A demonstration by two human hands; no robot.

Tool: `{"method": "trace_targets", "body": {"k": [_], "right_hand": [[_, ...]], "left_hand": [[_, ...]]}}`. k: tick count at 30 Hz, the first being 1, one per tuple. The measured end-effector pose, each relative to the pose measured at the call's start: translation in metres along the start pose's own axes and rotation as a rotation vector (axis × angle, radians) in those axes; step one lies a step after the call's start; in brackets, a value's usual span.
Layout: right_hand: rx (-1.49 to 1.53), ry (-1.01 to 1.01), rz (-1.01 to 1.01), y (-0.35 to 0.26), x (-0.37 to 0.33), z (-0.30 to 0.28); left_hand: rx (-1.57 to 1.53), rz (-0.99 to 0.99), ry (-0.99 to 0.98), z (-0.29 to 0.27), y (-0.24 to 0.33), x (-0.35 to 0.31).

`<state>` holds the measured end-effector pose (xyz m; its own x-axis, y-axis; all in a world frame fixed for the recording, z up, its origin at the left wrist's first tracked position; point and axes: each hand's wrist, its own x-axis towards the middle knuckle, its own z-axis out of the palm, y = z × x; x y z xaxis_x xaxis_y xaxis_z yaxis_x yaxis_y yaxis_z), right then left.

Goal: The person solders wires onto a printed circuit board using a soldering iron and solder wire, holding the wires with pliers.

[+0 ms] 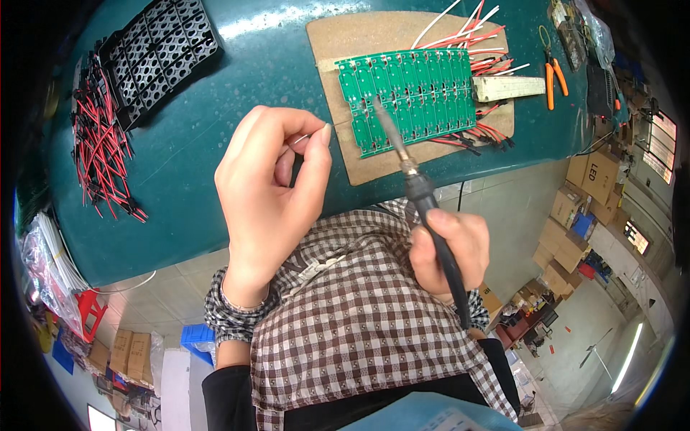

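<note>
A green circuit board panel (413,100), divided into several narrow boards, lies on a brown fibreboard sheet (330,39). My right hand (460,251) grips the black handle of a soldering iron (422,190). Its metal tip points up and left over the panel's left part; whether it touches a joint I cannot tell. Thumb and forefinger of my left hand (262,176) are pinched on a thin solder wire (342,125), left of the panel. The wire's end reaches toward the panel's left edge. A pale bar-shaped block (509,88) rests against the panel's right edge.
Red, black and white leads (492,65) stick out behind and right of the panel. Orange-handled pliers (550,85) lie farther right. At the left sit a black perforated tray (162,57) and a pile of red-black leads (104,147). The green table's (266,65) front edge borders my apron.
</note>
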<state>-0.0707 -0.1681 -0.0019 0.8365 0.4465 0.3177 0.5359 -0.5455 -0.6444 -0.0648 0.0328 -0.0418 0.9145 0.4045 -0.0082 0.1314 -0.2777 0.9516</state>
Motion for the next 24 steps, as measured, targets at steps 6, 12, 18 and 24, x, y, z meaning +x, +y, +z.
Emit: {"method": "trace_targets", "body": {"k": [6, 12, 18, 24], "right_hand": [[0.051, -0.019, 0.108, 0.003, -0.009, -0.017], [-0.05, -0.028, 0.094, -0.002, 0.0, -0.017], [-0.064, 0.003, 0.032, 0.001, 0.003, -0.01], [-0.068, 0.014, 0.051, 0.001, 0.005, -0.006]], "left_hand": [[-0.167, -0.019, 0.059, -0.008, 0.0, -0.01], [-0.171, -0.105, 0.061, 0.002, 0.01, -0.007], [-0.133, -0.032, 0.026, 0.013, -0.004, 0.0], [-0.078, -0.012, 0.017, 0.016, -0.004, 0.001]]}}
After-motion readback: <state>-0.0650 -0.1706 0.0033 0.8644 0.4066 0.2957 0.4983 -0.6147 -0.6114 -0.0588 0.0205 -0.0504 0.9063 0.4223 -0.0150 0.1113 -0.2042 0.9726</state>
